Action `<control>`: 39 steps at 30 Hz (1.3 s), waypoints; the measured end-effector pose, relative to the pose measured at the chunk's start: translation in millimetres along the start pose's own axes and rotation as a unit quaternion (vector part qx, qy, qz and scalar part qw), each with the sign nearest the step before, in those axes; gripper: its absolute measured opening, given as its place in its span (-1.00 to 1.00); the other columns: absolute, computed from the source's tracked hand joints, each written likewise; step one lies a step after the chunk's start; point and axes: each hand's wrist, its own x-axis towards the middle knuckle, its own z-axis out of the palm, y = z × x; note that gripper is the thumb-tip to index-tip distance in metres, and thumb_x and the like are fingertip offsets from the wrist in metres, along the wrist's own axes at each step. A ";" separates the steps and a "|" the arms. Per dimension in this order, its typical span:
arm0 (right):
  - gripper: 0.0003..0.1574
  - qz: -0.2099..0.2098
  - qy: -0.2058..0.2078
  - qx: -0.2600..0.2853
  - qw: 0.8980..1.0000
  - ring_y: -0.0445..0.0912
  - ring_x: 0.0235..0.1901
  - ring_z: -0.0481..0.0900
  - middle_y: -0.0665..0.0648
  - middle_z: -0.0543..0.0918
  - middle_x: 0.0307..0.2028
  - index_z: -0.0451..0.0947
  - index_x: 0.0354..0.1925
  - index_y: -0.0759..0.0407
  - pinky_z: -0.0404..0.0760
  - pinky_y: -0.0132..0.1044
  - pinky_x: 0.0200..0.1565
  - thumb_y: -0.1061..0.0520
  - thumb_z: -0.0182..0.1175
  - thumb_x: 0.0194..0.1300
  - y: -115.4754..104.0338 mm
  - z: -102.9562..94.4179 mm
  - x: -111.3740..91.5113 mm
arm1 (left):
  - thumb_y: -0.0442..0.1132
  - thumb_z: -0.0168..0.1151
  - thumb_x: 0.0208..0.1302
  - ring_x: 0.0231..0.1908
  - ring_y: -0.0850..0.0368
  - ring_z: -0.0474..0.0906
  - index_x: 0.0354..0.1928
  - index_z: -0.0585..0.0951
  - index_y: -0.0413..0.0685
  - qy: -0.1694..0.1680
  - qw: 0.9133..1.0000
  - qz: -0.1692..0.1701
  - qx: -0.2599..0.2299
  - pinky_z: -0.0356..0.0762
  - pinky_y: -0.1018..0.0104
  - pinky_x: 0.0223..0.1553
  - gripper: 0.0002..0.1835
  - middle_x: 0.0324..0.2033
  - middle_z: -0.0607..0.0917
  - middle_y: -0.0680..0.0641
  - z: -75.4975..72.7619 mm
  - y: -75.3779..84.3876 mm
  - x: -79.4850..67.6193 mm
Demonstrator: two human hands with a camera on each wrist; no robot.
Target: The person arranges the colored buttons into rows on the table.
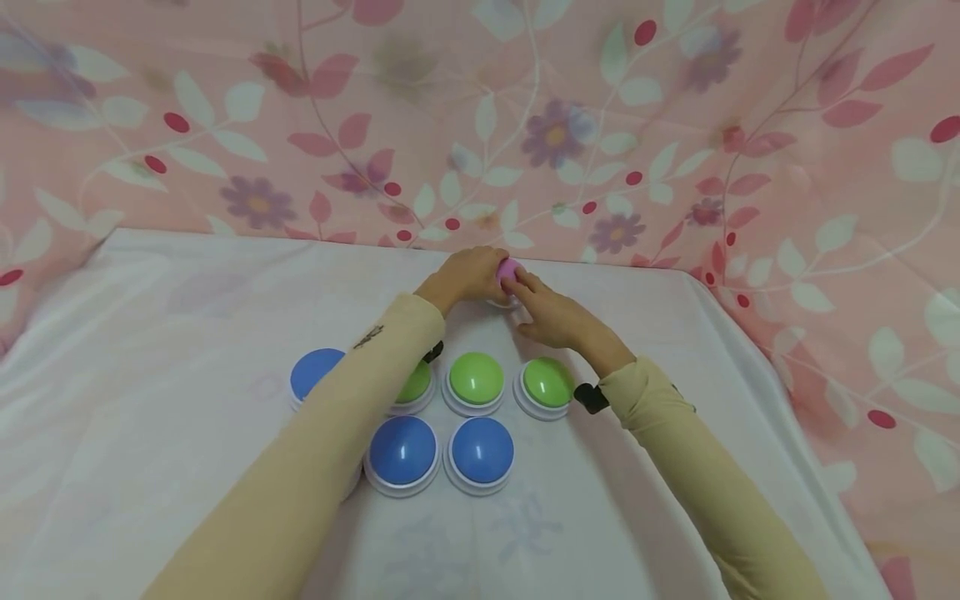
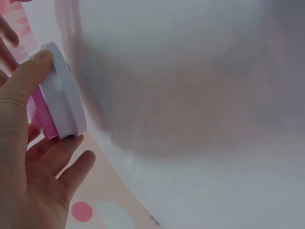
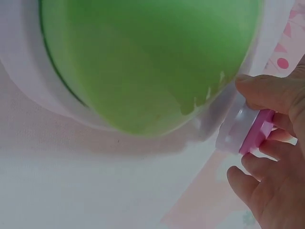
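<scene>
At the far middle of the table, a pink push button (image 1: 507,269) with a white base is held between both hands. My left hand (image 1: 467,275) grips it from the left; in the left wrist view the thumb lies on the white base (image 2: 64,95) and fingers reach round its edge. From the right, my right hand (image 1: 558,318) holds the same button; the right wrist view shows its thumb on the base and fingers by the pink dome (image 3: 257,131). Nearer me stand green push buttons (image 1: 476,379) (image 3: 152,62), the left one partly behind the left sleeve.
Blue push buttons (image 1: 403,450) form a nearer row, and another blue one (image 1: 315,371) stands to the left. A white base (image 1: 351,485) shows beside the left sleeve, mostly hidden. White cloth (image 1: 187,333) covers the table; a pink floral curtain (image 1: 450,125) hangs behind and at right.
</scene>
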 end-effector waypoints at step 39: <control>-0.12 -0.136 0.258 -0.046 0.955 0.18 0.17 0.52 0.27 0.40 0.32 0.32 0.41 0.08 0.68 0.01 -0.08 0.29 0.40 0.17 0.0 5.8 -56.3 | 0.21 0.43 0.07 0.02 0.12 0.54 0.27 0.50 0.02 0.057 0.994 0.085 -0.032 0.54 0.22 0.04 -0.24 0.10 0.61 -0.02 -17.6 38.6 -55.0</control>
